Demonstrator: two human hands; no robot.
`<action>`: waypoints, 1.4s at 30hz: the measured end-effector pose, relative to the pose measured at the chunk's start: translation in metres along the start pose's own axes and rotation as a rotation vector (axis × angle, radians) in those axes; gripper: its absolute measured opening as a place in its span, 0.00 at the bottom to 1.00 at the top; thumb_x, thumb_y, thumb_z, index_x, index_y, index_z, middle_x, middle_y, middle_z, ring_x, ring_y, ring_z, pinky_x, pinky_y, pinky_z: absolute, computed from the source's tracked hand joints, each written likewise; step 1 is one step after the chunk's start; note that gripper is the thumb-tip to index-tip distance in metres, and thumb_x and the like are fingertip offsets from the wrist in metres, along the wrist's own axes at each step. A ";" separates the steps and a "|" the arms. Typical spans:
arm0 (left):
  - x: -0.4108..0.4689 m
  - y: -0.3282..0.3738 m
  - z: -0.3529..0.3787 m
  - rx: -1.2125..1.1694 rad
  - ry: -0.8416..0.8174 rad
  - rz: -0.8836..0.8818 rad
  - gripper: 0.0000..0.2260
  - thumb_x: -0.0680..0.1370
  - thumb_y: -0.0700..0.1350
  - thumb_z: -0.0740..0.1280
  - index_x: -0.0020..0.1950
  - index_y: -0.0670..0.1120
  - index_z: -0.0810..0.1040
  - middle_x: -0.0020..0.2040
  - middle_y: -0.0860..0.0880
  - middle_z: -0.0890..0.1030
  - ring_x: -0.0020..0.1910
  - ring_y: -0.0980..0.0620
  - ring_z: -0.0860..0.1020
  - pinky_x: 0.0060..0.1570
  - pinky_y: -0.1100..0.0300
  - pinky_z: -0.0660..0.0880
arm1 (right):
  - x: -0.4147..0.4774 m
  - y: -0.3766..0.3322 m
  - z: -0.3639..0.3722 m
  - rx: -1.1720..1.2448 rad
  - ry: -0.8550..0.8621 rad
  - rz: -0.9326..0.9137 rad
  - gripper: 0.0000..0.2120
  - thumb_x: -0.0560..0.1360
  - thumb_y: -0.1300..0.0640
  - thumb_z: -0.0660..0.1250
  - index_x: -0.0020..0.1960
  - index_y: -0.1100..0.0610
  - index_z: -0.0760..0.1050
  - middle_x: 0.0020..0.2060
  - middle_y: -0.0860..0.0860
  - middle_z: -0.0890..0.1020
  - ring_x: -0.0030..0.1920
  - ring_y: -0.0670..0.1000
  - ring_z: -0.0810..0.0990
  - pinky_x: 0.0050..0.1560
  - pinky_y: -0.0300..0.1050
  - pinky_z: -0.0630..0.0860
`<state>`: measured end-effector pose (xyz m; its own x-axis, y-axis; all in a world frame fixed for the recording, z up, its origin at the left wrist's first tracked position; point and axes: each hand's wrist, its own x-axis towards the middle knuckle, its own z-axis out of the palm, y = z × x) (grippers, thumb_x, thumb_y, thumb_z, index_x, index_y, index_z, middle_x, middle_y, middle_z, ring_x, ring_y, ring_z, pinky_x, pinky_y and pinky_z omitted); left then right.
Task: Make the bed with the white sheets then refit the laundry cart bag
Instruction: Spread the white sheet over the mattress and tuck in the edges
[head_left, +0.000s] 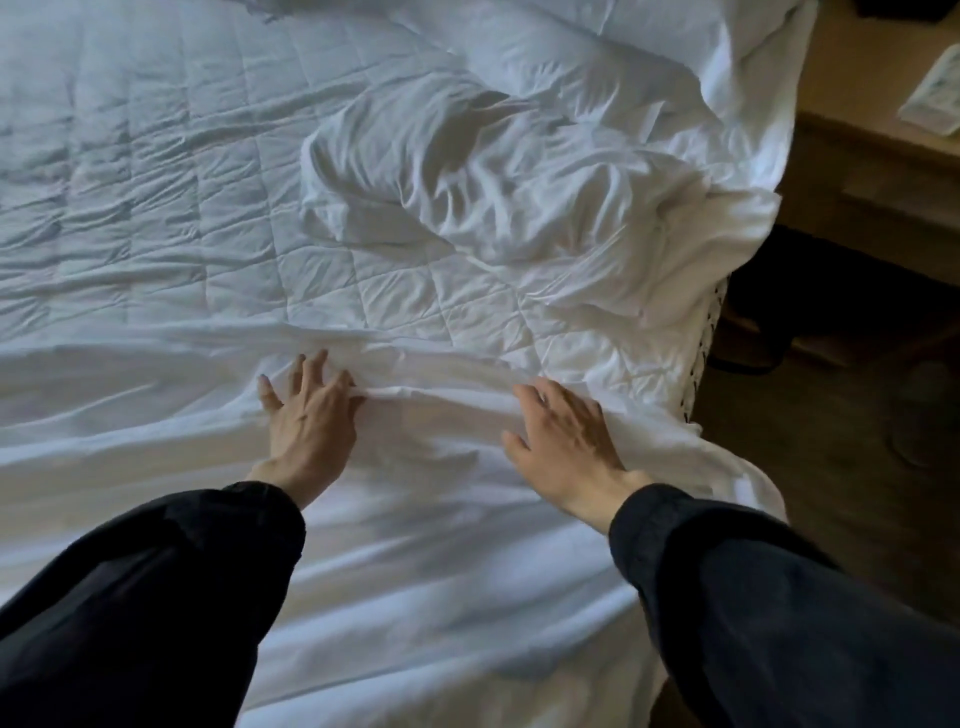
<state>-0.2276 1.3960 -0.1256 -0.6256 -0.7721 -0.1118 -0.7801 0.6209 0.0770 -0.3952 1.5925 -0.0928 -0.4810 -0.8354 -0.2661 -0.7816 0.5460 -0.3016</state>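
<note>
head view looks down on the bed (704, 338), whose quilted mattress pad (156, 182) lies bare across the far half. the white sheet (415, 571) covers the near half. its wrinkled leading edge runs under the two hands, and its right side spills over the bed's corner toward the floor (831, 467). a heap of white bedding (493, 171) sits bunched on the far right of the pad. the left hand (311, 415) is spread flat, palm down on the sheet's edge. the right hand (563, 436) lies flat near it, fingers loosely extended. neither pinches cloth, as far as i can tell. the laundry cart bag is out of sight.

risks, as i judge them: flat palms drag only by friction, so a push may ruck the edge into a ridge. the overhang on the right could pull the sheet askew or onto the floor. the heap ahead would block the spread.
</note>
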 end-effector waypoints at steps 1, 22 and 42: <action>0.004 -0.001 -0.004 -0.032 0.042 -0.012 0.07 0.79 0.41 0.62 0.56 0.42 0.75 0.71 0.41 0.66 0.71 0.40 0.62 0.69 0.34 0.50 | 0.007 -0.011 0.005 -0.013 -0.022 -0.002 0.17 0.78 0.49 0.58 0.64 0.56 0.67 0.60 0.55 0.72 0.60 0.58 0.71 0.58 0.52 0.64; -0.022 -0.196 -0.039 0.270 -0.171 -0.325 0.11 0.73 0.42 0.62 0.55 0.50 0.74 0.53 0.46 0.73 0.55 0.44 0.65 0.49 0.49 0.59 | 0.085 -0.171 0.030 -0.086 -0.077 -0.270 0.17 0.77 0.55 0.58 0.66 0.55 0.64 0.58 0.52 0.74 0.58 0.57 0.73 0.58 0.54 0.65; 0.036 -0.222 -0.045 -0.425 -0.121 -0.342 0.16 0.74 0.39 0.62 0.61 0.45 0.72 0.60 0.45 0.74 0.61 0.46 0.70 0.60 0.56 0.67 | 0.212 -0.286 0.040 0.107 -0.060 -0.479 0.13 0.76 0.52 0.57 0.54 0.54 0.77 0.53 0.52 0.75 0.55 0.55 0.73 0.55 0.49 0.65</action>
<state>-0.0771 1.2243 -0.1022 -0.3502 -0.8833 -0.3117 -0.8893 0.2091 0.4067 -0.2574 1.2620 -0.0990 -0.0512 -0.9907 -0.1261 -0.8624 0.1075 -0.4946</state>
